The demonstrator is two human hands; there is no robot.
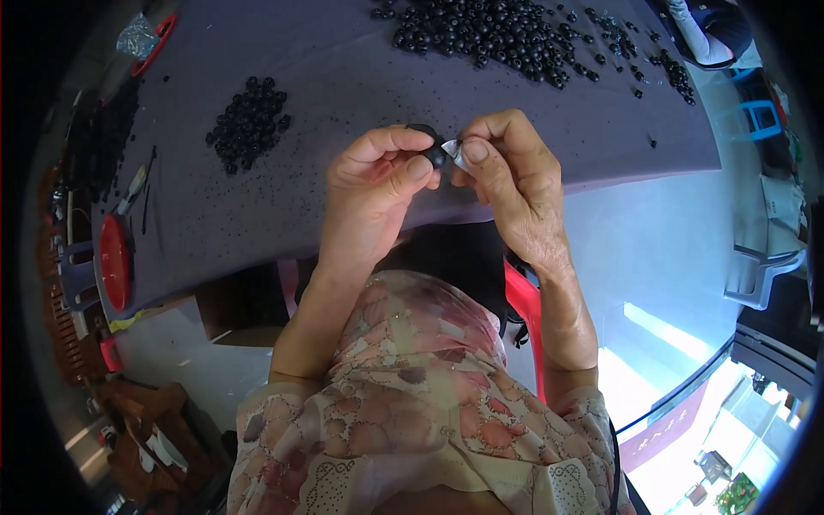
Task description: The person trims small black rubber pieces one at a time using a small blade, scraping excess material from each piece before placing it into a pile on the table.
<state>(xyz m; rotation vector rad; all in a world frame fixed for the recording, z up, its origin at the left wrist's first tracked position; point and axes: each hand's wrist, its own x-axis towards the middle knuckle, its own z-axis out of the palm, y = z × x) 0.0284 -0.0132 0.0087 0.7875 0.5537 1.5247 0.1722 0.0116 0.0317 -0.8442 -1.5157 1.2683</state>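
Above the near edge of the dark table cloth (300, 189), my left hand (371, 172) pinches a small, round, glossy black piece (435, 156) between thumb and fingers. My right hand (519, 176) grips a small silvery sliver (453, 151) between thumb and forefinger; whether it is metal or foil I cannot tell. Its tip meets the black piece, or lies just beside it. A small heap of similar black pieces (249, 124) sits left of my hands. At the far side spreads a much larger heap of black beadlike pieces (489, 39).
Dark crumbs dot the cloth. On the left are a red basin (115, 262), a brush (133, 189) and a clear plastic bag (137, 39). Another person's arm (695, 34) shows at far right. A blue stool (760, 120) and a grey chair (762, 276) stand off to the right.
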